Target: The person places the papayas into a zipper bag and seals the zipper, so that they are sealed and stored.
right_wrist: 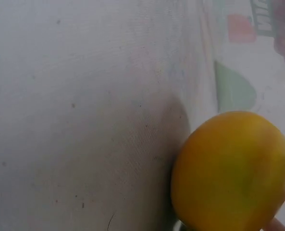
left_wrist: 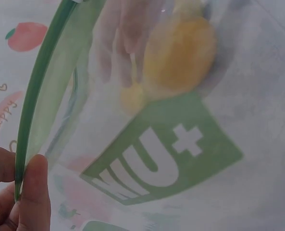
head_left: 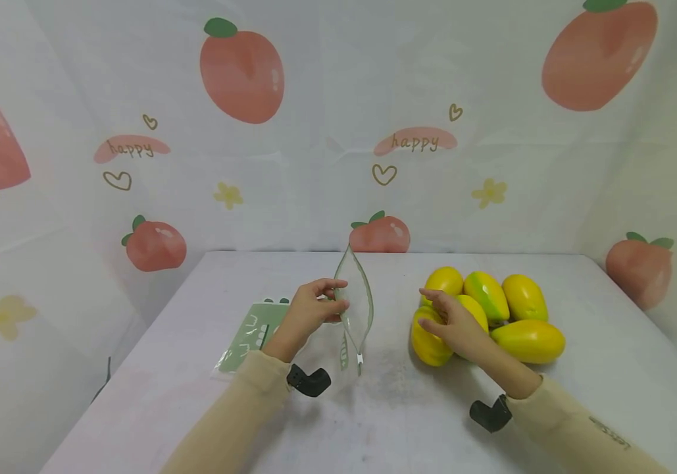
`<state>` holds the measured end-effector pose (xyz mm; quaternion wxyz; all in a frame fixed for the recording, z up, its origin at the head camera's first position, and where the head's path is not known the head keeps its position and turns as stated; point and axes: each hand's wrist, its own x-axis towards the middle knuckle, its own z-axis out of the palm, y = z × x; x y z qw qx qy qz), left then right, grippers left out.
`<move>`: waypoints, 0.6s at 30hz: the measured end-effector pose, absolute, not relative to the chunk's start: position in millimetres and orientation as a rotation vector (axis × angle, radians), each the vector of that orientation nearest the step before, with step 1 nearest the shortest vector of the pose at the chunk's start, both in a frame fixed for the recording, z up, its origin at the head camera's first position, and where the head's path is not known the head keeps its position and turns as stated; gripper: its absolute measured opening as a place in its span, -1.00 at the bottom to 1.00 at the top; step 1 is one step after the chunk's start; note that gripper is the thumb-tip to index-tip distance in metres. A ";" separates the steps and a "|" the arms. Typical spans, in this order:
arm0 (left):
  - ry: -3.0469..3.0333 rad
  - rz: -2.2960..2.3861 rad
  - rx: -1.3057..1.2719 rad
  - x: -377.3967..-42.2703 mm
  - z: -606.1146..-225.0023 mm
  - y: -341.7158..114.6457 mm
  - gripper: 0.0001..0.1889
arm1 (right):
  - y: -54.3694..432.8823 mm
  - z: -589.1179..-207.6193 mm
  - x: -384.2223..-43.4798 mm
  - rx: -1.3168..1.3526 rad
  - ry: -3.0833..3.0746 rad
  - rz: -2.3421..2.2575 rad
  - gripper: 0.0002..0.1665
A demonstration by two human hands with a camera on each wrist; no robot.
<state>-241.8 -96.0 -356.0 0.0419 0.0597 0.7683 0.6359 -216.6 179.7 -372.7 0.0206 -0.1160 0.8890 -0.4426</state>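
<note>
Beside a flat green packet (head_left: pixel 246 340) on the white table (head_left: pixel 374 434), the left hand (head_left: pixel 310 311) pinched the green rim of a clear bag (left_wrist: pixel 166 154) between thumb and fingers, its mouth gaping; the bag looked light, limp and slick, best held by that stiffer edge. Farther right, the right hand (head_left: pixel 458 326) hung over the front-left mango (head_left: pixel 431 345) of a pile, fingers spread and slightly bent, though whether they touched it could not be told. That mango seemed weighty, firm and smooth, likely to roll, so best grasped round its middle.
</note>
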 end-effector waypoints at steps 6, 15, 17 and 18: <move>2.344 1.949 0.181 -242.2 -355.3 -94.8 -0.59 | 177.2 -375.0 -217.4 -0.388 2.763 -1.308 -0.30; 2.342 1.948 0.180 -240.6 -353.2 -93.6 -0.59 | 172.7 -381.9 -215.8 -0.431 2.805 -1.196 -0.26; 2.345 1.945 0.179 -241.7 -354.5 -93.8 -0.60 | 171.8 -383.2 -214.3 -0.436 2.807 -1.189 -0.25; 2.347 1.944 0.179 -242.3 -355.1 -93.8 -0.61 | 171.2 -383.7 -213.4 -0.436 2.804 -1.188 -0.25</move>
